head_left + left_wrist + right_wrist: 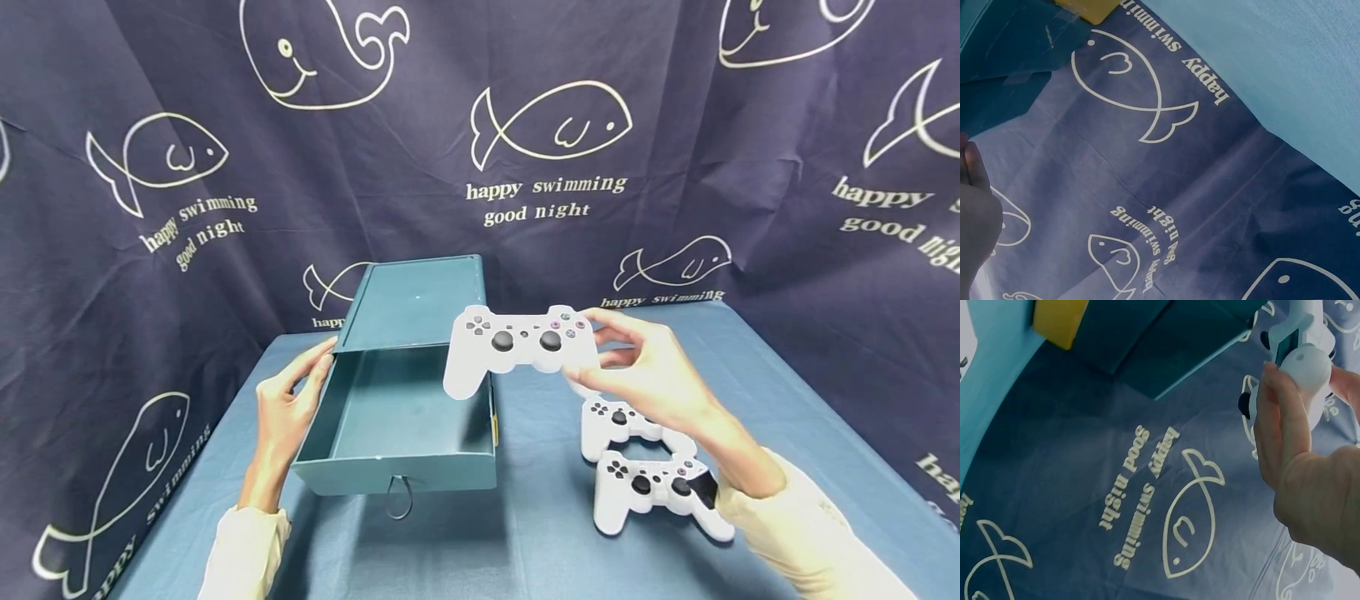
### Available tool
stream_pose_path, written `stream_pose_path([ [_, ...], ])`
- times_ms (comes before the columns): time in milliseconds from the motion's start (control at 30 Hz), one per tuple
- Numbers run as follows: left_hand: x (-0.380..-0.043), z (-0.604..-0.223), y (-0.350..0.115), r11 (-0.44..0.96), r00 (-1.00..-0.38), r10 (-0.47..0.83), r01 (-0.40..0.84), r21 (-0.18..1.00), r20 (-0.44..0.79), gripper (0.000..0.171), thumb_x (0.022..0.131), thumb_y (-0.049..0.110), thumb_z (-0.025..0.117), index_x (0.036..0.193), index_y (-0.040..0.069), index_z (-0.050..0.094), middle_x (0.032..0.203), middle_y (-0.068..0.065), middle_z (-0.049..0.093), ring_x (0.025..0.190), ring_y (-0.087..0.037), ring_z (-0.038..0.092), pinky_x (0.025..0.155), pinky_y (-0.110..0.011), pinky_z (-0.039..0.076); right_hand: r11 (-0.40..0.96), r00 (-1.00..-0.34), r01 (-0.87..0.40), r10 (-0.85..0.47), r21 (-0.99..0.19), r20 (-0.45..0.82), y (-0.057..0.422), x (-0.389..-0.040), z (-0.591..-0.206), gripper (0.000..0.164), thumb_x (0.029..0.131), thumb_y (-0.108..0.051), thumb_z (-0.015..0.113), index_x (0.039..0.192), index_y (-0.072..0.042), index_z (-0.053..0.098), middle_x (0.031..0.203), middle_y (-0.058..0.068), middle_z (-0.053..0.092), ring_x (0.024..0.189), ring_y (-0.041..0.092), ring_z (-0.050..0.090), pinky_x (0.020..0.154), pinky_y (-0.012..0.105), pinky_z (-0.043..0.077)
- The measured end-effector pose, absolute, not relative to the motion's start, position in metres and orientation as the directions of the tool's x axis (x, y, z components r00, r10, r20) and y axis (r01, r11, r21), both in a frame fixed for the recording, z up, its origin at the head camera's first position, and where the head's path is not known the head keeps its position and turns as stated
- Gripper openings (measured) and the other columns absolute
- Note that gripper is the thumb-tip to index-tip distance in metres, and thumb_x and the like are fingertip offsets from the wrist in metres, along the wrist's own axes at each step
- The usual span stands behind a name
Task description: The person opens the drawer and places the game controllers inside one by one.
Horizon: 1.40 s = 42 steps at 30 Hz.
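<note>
A white game controller (525, 340) with two black thumbsticks is raised beside a teal drawer box (420, 304). My right hand (652, 367) pinches the controller's right grip between thumb and fingers; the right wrist view shows the controller (1307, 369) end-on. The box's drawer (397, 475) is pulled out toward me, its bare floor showing, with a metal ring pull (400, 500) on the front. At the box's left front corner, my left hand (288, 404) holds the edge between thumb and fingers. Only part of the left hand (975, 212) shows in the left wrist view.
Two more white controllers lie on the blue tablecloth (540, 533) at the right: a rear controller (596, 429) and a front controller (656, 492) with a black patch. Yellow shows on the box's right side. A dark blue fish-print curtain (420, 217) hangs behind and at both sides.
</note>
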<state>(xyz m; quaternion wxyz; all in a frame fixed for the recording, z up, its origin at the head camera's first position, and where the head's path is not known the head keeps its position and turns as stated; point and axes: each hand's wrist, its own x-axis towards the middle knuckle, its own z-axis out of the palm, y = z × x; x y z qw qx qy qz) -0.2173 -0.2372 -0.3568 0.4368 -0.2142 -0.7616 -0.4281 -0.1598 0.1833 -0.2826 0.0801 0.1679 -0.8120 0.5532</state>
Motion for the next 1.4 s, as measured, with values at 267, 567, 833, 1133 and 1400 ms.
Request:
stream_pose_path([
  [267, -0.208, -0.345, -0.23, 0.543, -0.506, -0.041, 0.712, 0.445, 0.861, 0.029, 0.088, -0.018, 0.069, 0.114, -0.007, 0.076, 0.094, -0.027, 0.074, 0.091, 0.015, 0.062, 0.08, -0.011, 0.044, 0.309, -0.922, -0.378, -0.213, -0.873, 0.324, 0.162, -0.156, -0.279, 0.057, 0.083, -0.01, 0.085, 0.136, -0.007, 0.064, 0.11, 0.015, 0.068, 0.085, 0.024, 0.075, 0.071, 0.034, 0.059],
  [567, -0.203, -0.341, -0.227, 0.542, -0.52, -0.04, 0.706, 0.455, 0.853, 0.027, 0.089, -0.017, 0.069, 0.114, -0.008, 0.075, 0.095, -0.027, 0.074, 0.091, 0.015, 0.062, 0.08, -0.011, 0.044, 0.313, -0.904, -0.411, -0.258, -0.856, 0.34, 0.14, -0.159, -0.277, 0.055, 0.082, -0.011, 0.085, 0.133, -0.009, 0.067, 0.11, 0.012, 0.069, 0.085, 0.022, 0.075, 0.074, 0.035, 0.059],
  [833, -0.211, -0.349, -0.232, 0.546, -0.51, -0.044, 0.708, 0.448, 0.859, 0.03, 0.088, -0.017, 0.07, 0.115, -0.005, 0.076, 0.094, -0.026, 0.074, 0.091, 0.015, 0.062, 0.08, -0.011, 0.043, 0.284, -0.878, -0.439, -0.338, -0.852, 0.34, 0.118, -0.158, -0.274, 0.053, 0.082, -0.01, 0.083, 0.133, -0.014, 0.068, 0.105, 0.01, 0.069, 0.085, 0.021, 0.074, 0.072, 0.038, 0.06],
  [1133, -0.212, -0.349, -0.233, 0.552, -0.513, -0.049, 0.701, 0.451, 0.857, 0.03, 0.088, -0.017, 0.07, 0.115, -0.006, 0.076, 0.093, -0.026, 0.074, 0.091, 0.015, 0.061, 0.08, -0.011, 0.043, 0.332, -0.859, -0.469, -0.385, -0.818, 0.336, 0.099, -0.159, -0.267, 0.047, 0.082, -0.014, 0.081, 0.127, -0.019, 0.07, 0.102, 0.006, 0.07, 0.083, 0.017, 0.074, 0.075, 0.037, 0.059],
  [1400, -0.222, -0.362, -0.246, 0.555, -0.543, -0.036, 0.687, 0.469, 0.839, 0.031, 0.092, -0.01, 0.072, 0.12, 0.002, 0.077, 0.098, -0.019, 0.077, 0.092, 0.011, 0.065, 0.081, -0.012, 0.045, 0.358, -0.868, -0.443, -0.399, -0.822, 0.294, 0.087, -0.159, -0.264, 0.048, 0.081, -0.015, 0.08, 0.128, -0.018, 0.068, 0.101, 0.005, 0.07, 0.08, 0.014, 0.074, 0.068, 0.039, 0.057],
])
